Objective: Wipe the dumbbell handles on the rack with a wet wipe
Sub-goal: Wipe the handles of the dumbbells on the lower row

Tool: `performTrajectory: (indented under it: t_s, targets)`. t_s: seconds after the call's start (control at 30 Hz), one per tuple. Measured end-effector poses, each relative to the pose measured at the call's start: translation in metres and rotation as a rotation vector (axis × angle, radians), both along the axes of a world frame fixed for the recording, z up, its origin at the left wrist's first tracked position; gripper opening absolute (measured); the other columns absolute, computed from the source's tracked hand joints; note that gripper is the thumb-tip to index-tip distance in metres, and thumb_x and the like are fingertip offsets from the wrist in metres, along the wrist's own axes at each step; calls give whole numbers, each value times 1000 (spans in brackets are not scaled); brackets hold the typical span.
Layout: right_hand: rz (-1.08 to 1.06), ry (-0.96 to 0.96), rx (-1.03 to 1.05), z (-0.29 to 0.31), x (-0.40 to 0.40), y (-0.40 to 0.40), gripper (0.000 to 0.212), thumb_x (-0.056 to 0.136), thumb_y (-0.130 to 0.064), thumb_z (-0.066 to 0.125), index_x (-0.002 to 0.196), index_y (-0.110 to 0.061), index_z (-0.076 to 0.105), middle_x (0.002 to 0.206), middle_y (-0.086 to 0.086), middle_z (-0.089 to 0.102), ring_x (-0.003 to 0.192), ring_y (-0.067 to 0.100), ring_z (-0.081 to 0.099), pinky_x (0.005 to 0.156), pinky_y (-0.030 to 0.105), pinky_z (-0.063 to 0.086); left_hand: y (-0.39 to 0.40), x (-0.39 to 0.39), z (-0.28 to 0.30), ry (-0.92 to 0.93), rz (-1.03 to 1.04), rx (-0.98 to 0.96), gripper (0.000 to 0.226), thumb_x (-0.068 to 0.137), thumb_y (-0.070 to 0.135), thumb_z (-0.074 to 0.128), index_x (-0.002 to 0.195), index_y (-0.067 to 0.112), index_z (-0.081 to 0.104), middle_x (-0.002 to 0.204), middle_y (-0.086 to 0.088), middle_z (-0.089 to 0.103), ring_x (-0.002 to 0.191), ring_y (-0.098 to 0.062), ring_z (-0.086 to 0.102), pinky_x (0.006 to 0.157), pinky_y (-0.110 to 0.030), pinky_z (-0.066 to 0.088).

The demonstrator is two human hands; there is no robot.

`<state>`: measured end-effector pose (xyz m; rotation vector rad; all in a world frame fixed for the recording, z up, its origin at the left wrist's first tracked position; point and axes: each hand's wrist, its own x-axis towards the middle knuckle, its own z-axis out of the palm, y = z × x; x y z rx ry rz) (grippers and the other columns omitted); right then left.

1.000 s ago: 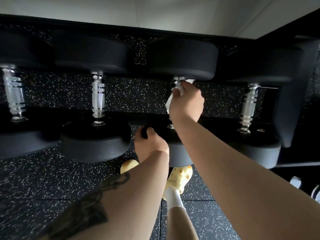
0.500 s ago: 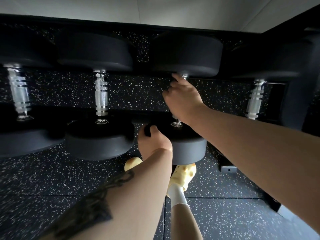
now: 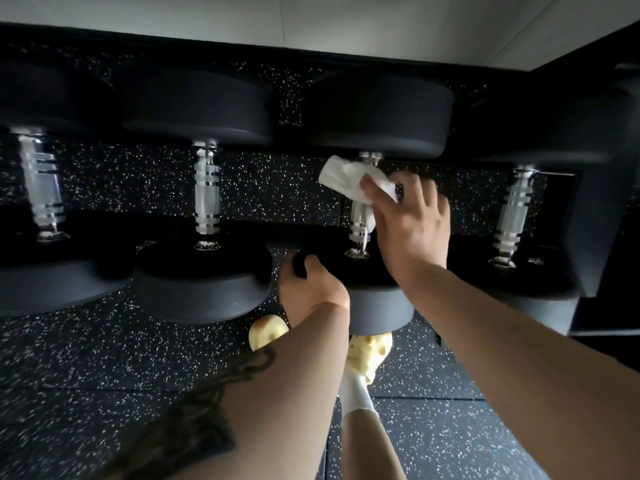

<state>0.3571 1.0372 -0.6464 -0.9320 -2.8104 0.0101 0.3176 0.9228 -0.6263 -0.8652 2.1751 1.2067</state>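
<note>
Wet wipe (image 3: pixel 349 180): now drawn clear of third handle (image 3: pixel 360 220), pinched by right hand (image 3: pixel 412 223); pass judged finishing. Left hand (image 3: pixel 311 285) grips near weight head (image 3: pixel 377 310).

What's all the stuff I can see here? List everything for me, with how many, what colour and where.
dumbbells: four, black ends with silver handles, side by side on the rack
rack: one, black, upright at right
wet wipe: one, white, against the third handle from the left
floor: black with white specks, below
wall: pale, top
shoes: two, yellow, under the dumbbells
sock: one seen, white
left hand: grips the third dumbbell's near end
right hand: holds the wipe
</note>
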Motion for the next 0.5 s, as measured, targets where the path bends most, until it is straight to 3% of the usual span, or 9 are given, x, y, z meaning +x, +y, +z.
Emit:
performTrajectory:
  t_s: [0.1, 0.2, 0.27, 0.33, 0.4, 0.47, 0.5]
  targets:
    - [-247, 204, -283, 11, -11, -11, 28, 83, -8, 63, 106, -22, 71, 97, 7, 60, 72, 25, 56, 54, 29, 42, 0, 0, 1, -18, 10, 10, 28, 88, 22, 51, 111, 27, 66, 86, 7, 63, 74, -16, 52, 74, -22, 33]
    - [-680, 188, -606, 19, -21, -8, 19, 90, -15, 55, 99, -20, 71, 103, 2, 57, 66, 16, 49, 59, 24, 38, 0, 0, 1, -18, -1, 1, 32, 88, 24, 50, 117, 26, 64, 97, 3, 65, 82, -18, 53, 75, -22, 33]
    - [-879, 171, -835, 19, -29, 3, 16, 89, -16, 56, 78, -19, 68, 92, 3, 64, 63, 14, 53, 56, 23, 45, 0, 0, 0, -19, 1, 6, 30, 89, 23, 50, 116, 25, 64, 95, 4, 63, 81, -18, 53, 74, -21, 33]
    - [-1103, 349, -1174, 22, -43, 19, 23, 90, -12, 52, 69, -13, 63, 74, 4, 67, 63, 17, 61, 65, 30, 54, 0, 1, -2, -14, -5, 11, 27, 89, 22, 51, 111, 26, 65, 92, 5, 62, 81, -19, 54, 73, -22, 34]
    - [-1216, 648, -1568, 29, -58, 27, 31, 89, -3, 37, 64, -10, 54, 58, 4, 59, 52, 18, 58, 55, 30, 50, -1, 1, -3, -9, -6, 13, 25, 88, 23, 52, 109, 28, 65, 90, 5, 61, 82, -21, 56, 73, -23, 34]
    - [-1209, 839, -1741, 33, -65, 29, 32, 85, 0, 31, 58, -12, 43, 54, 3, 52, 48, 18, 50, 50, 23, 39, -1, 1, -5, -17, 3, 15, 25, 88, 24, 51, 108, 29, 65, 91, 4, 64, 79, -20, 56, 72, -23, 34]
    - [-1181, 823, -1747, 33, -66, 26, 30, 87, -3, 32, 61, -12, 46, 54, 3, 55, 47, 17, 52, 51, 23, 39, -1, 1, -4, -20, 4, 17, 25, 88, 24, 51, 108, 28, 65, 91, 4, 65, 77, -18, 56, 72, -23, 34]
